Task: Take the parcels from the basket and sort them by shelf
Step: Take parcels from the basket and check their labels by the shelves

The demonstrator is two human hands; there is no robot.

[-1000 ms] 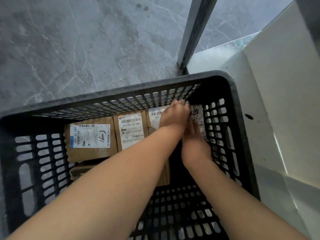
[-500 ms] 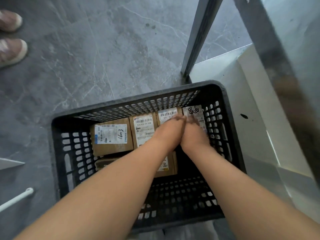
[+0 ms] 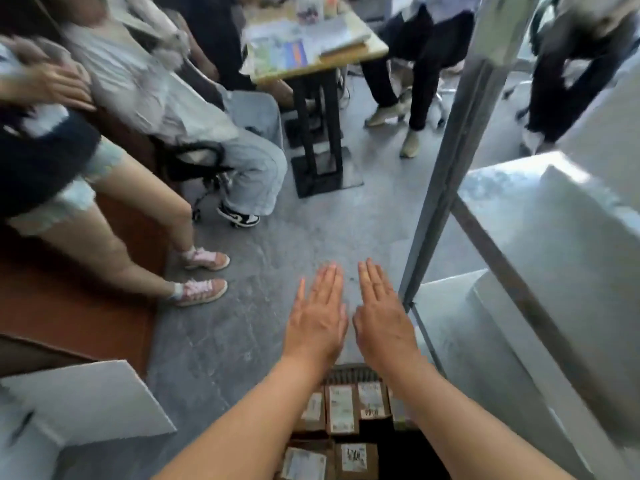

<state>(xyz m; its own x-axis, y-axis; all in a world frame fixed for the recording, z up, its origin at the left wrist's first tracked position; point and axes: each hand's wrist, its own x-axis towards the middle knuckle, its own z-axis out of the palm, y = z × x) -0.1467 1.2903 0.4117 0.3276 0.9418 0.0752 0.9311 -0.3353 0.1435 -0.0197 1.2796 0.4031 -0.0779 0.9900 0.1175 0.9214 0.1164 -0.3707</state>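
1. Hovering flat and palm down over the grey floor point(image 3: 242, 341), just past the far wall of the basket point(image 3: 351, 375): left hand point(image 3: 317, 317) and right hand point(image 3: 381, 317), side by side and not touching.
2. Grip: none. The fingers of both hands are straight and held together, with the left thumb out to the side. Neither hand holds anything.
3. Parcels point(image 3: 341, 408): brown boxes with white labels, all lying in the basket at the near edge, between the forearms. At least five show. The arms and the frame edge hide the rest of the basket.
4. The shelf unit stands to the right, and its upright post point(image 3: 446, 174) is just right of the right hand. I see no parcel on the shelf boards point(image 3: 571, 237), but the view is blurred.
5. Progress, as a judgement: I can't confirm anything sorted, so every visible parcel still needs lifting out and shelving.
6. Next: reach down into the basket and take one parcel. The labels are unreadable from here.
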